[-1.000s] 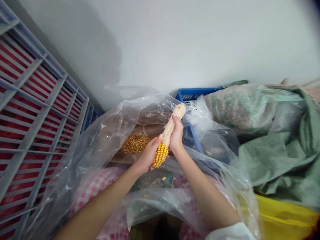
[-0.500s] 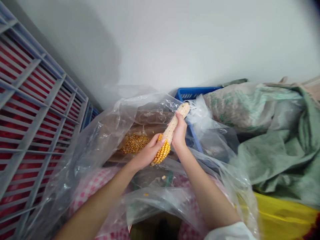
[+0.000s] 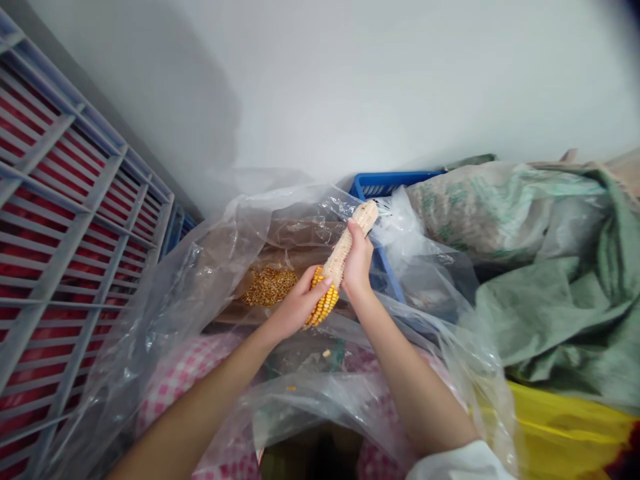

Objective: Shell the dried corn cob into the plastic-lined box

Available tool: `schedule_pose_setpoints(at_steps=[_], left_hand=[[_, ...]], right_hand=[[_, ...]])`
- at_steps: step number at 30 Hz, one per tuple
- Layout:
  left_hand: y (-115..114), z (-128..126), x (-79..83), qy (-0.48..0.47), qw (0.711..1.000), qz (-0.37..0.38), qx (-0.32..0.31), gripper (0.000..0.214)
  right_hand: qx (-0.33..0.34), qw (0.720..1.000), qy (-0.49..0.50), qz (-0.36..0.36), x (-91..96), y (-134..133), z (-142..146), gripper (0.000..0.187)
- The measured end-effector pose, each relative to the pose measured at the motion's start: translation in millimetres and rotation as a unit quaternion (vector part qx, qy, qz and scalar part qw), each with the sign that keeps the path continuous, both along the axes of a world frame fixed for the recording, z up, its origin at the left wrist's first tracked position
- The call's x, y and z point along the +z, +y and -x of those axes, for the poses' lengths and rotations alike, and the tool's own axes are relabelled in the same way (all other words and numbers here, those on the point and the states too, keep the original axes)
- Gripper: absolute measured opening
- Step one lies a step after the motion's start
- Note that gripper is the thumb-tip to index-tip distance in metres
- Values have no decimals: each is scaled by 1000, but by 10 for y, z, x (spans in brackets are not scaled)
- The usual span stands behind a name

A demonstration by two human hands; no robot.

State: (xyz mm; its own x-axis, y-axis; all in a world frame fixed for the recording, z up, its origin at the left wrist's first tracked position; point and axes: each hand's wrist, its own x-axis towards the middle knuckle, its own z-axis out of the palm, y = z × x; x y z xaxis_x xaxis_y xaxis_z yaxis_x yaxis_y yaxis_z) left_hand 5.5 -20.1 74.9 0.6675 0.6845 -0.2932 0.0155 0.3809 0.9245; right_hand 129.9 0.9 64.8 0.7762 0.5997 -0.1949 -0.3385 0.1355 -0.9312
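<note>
An ear of corn (image 3: 338, 261) is held tilted between both hands, its upper end pointing up and to the right. The upper part is a bare pale cob; yellow kernels cover only the lower end. My left hand (image 3: 300, 305) is closed around the kernelled end, with the thumb pressed on the kernels. Higher up, my right hand (image 3: 358, 261) wraps the bare part of the cob. Loose corn kernels (image 3: 270, 287) lie in a heap inside a clear plastic bag (image 3: 200, 267), below and left of the ear.
Blue-grey slatted crates (image 3: 95, 200) stand along the left. Behind the bag is a blue basket (image 3: 395, 179). Printed sacks (image 3: 465, 207) and green cloth (image 3: 555, 313) fill the right, above a yellow item (image 3: 565, 427). A white wall (image 3: 350, 87) rises behind.
Both hands keep their hold on the ear of corn, which has shifted very slightly. Little else differs.
</note>
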Motion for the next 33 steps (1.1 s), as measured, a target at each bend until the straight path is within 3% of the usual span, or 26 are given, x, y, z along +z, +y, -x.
schedule_pose_setpoints(at_steps=[6,13,28,33], left_hand=[[-65,-60,-35,-16,996,65,63,31],[-67,-67,-23,-4,991,122,56,36],[-50,-67,-90,-8,988,148,43,34],[71,-6,-101,-58,996,73,14,31]], right_hand=[[-11,999,-30,44,-11,-28,53,38],[-13,998,-49,44,-25,-32,79,38],[-16,995,-73,62,-41,-39,75,43],[0,1000,-6,28,100,-41,9,46]])
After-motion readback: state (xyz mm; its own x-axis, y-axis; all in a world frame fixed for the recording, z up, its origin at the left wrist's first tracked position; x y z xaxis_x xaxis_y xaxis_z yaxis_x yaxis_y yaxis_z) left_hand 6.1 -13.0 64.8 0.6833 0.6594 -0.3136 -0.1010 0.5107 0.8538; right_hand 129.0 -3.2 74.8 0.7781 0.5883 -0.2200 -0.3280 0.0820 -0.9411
